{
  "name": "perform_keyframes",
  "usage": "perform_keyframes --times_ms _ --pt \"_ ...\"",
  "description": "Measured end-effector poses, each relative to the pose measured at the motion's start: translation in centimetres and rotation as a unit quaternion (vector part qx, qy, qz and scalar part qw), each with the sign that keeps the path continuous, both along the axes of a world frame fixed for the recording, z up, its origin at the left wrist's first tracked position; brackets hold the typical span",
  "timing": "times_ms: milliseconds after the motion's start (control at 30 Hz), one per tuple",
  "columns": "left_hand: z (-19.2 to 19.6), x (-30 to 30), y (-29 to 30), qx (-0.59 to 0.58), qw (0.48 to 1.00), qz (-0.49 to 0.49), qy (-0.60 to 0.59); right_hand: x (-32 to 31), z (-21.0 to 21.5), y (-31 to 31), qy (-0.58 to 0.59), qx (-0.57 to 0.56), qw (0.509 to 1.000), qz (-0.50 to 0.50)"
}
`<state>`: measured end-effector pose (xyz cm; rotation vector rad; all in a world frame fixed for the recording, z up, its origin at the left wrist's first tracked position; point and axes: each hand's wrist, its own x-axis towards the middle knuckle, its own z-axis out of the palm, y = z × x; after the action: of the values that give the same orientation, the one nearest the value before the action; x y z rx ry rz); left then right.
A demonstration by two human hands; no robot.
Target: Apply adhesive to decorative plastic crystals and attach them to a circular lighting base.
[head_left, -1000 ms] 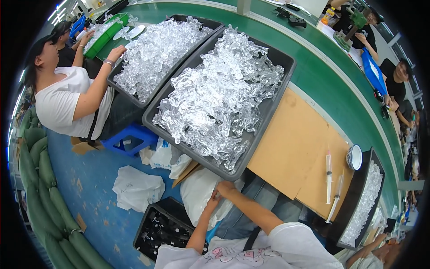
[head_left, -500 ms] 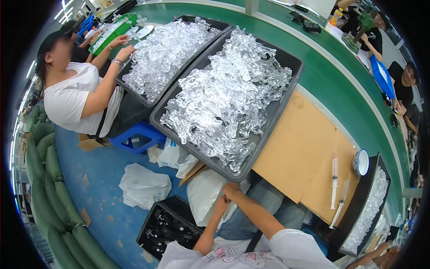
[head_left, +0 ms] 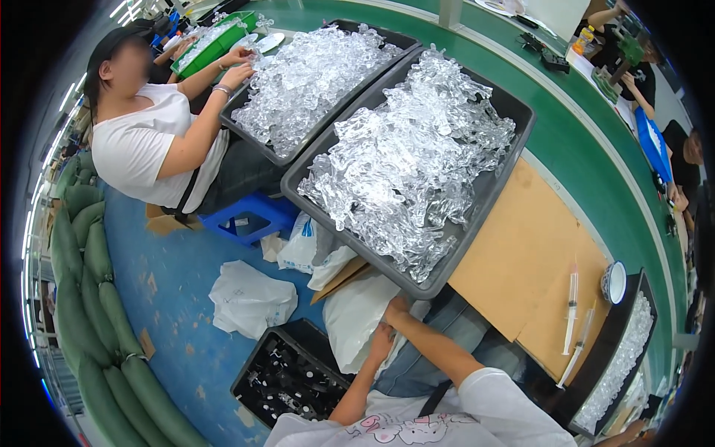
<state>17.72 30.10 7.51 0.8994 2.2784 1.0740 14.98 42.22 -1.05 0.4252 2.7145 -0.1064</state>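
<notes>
My hands [head_left: 387, 328] sit boxed in: the grey tray [head_left: 514, 149] of clear plastic pieces overhangs above, a white bag [head_left: 357, 316] presses alongside, a black crate [head_left: 290, 372] blocks lower left. Open room lies on the cardboard sheet [head_left: 514, 261] to my right, short of two syringes [head_left: 572, 309].

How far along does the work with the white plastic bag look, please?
Done: nothing visibly taken from the heaped grey tray of clear plastic pieces. In hand: the left hand and right hand grip the white plastic bag below the tray. Left: the whole heap.
</notes>
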Motion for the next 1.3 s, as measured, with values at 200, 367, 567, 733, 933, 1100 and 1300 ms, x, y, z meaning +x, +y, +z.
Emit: perform_keyframes --times_ms 200,367,567,733,933,1100,1300 --pt "1.1 -0.3 -3.0 -0.105 0.991 0.029 -0.081 0.9 3.8 -3.7 0.035 -0.118 0.992 0.002" --pt "2.3 -2.0 2.3 -0.014 0.989 -0.002 -0.145 1.6 0.2 2.7 0.260 0.038 0.964 -0.029" --pt "0.5 -3.0 -1.6 -0.007 0.976 0.034 -0.213 -0.7 -1.2 -1.1 0.241 -0.025 0.968 -0.059" --pt "0.5 -2.4 -2.8 -0.040 0.963 0.099 -0.249 -1.5 0.1 -1.4 0.248 -0.172 0.951 -0.065" --pt "3.6 -3.1 3.4 -0.047 0.984 -0.068 -0.155 0.2 -1.1 4.2 0.287 -0.028 0.944 -0.164" --pt "3.3 -6.9 -0.7 -0.185 0.964 -0.156 -0.107 -1.1 7.2 -1.1 0.223 -0.171 0.950 -0.136" --pt "1.3 -7.5 -2.9 -0.140 0.976 -0.151 -0.072 -2.5 12.4 -3.1 0.327 -0.389 0.805 -0.305"
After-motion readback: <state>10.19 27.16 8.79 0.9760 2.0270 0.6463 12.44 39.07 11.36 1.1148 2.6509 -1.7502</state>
